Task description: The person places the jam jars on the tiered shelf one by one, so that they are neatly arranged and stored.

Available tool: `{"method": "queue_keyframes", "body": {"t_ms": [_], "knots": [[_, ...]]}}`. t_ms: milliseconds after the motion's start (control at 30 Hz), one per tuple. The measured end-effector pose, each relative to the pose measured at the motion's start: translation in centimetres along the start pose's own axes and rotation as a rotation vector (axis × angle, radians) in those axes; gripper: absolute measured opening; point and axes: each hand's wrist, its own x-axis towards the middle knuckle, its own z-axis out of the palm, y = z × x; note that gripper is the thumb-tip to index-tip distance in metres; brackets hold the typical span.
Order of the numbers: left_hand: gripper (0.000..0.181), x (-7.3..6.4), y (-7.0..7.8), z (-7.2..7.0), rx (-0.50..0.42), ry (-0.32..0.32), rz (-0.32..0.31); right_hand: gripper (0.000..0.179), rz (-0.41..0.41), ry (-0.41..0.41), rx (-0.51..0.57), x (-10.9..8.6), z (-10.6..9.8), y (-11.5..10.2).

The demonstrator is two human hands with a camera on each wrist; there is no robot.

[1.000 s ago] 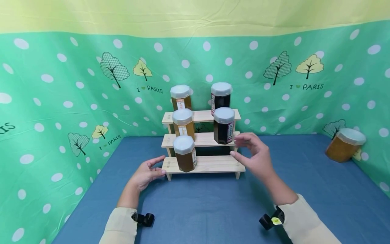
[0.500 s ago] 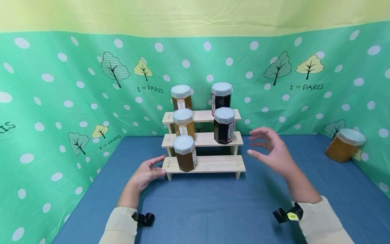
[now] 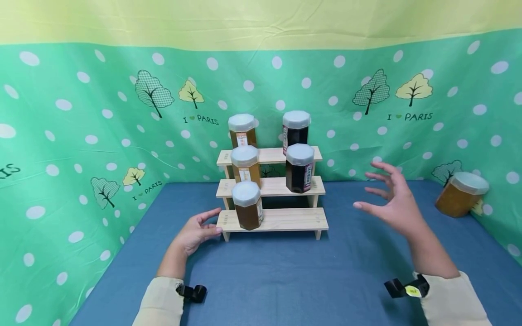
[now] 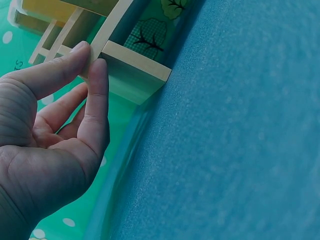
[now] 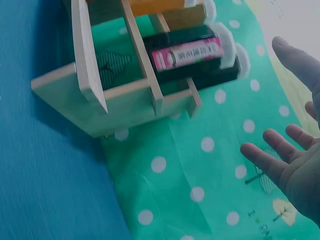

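Note:
A three-step wooden display rack (image 3: 291, 219) stands on the blue table, bearing several octagonal jars with whitish lids. My left hand (image 3: 196, 233) pinches the left end of its lowest step between thumb (image 4: 82, 54) and finger. On that step, toward the left, is a brown jar (image 3: 248, 210). The middle step holds an amber jar (image 3: 250, 172) at left and a dark jar (image 3: 299, 172) with a pink label at right. Another amber jar (image 3: 240, 136) and a second dark jar (image 3: 297, 131) occupy the top. My right hand (image 3: 397, 203), holding nothing, hovers right of the rack with spread fingers.
Farther right, near the side cloth, is one more amber jar (image 3: 461, 194), looking tilted in the head view. A green dotted cloth (image 3: 326, 104) with printed trees hangs behind and at both sides of the blue table (image 3: 261, 280).
My right hand has moved right, away from the dark jar on the middle step, its fingers spreading wider. My left hand and the jars have stayed in place.

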Motion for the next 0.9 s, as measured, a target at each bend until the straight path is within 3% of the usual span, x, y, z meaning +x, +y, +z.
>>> {"method": "queue_keyframes", "body": {"t_ms": [233,567,900], "knots": [[0.072,0.0,0.1,0.0,-0.007,0.006,-0.005,0.106,0.038,0.075,-0.027,-0.9,-2.0,1.1],[0.071,-0.1,0.1,0.1,-0.004,0.018,-0.009,0.086,0.067,0.165,-0.069,-2.1,-4.0,2.1],[0.072,0.0,0.0,0.1,-0.008,0.011,-0.002,0.093,0.166,0.208,-0.159,-3.4,-6.3,3.3]]}}
